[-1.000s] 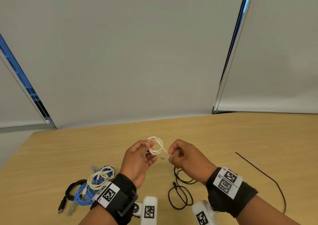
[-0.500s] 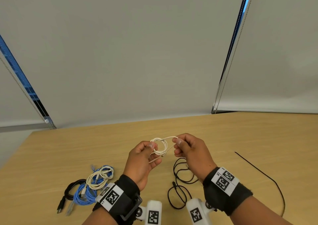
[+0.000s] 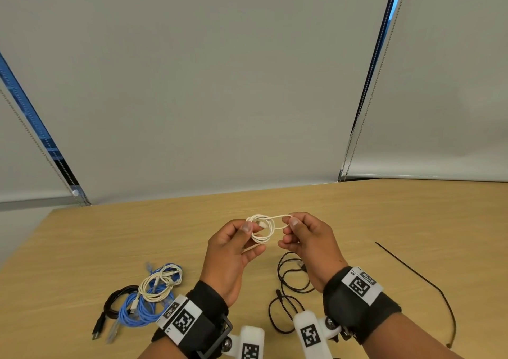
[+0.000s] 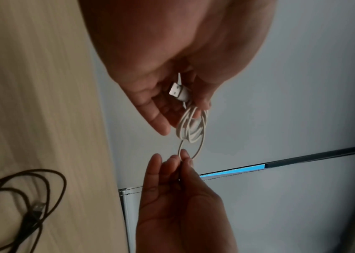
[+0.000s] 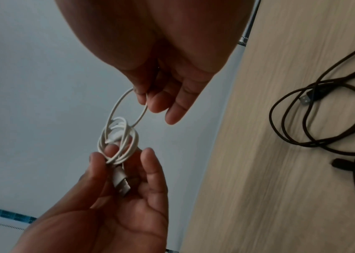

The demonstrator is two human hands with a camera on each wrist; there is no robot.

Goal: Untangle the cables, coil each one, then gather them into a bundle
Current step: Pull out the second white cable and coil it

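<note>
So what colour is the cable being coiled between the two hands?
White, or slightly cream; the coiled cable shows best in the right wrist view.

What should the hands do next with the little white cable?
Probably wrap that last loop around the coil. The left hand pinches the white cable, already wound into a small coil, while the right hand pinches one loose loop pulled out to the side. The black cable on the table looks uncoiled.

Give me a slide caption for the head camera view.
Left hand pinches a coiled white cable while right hand draws out one loop above the table.
</note>
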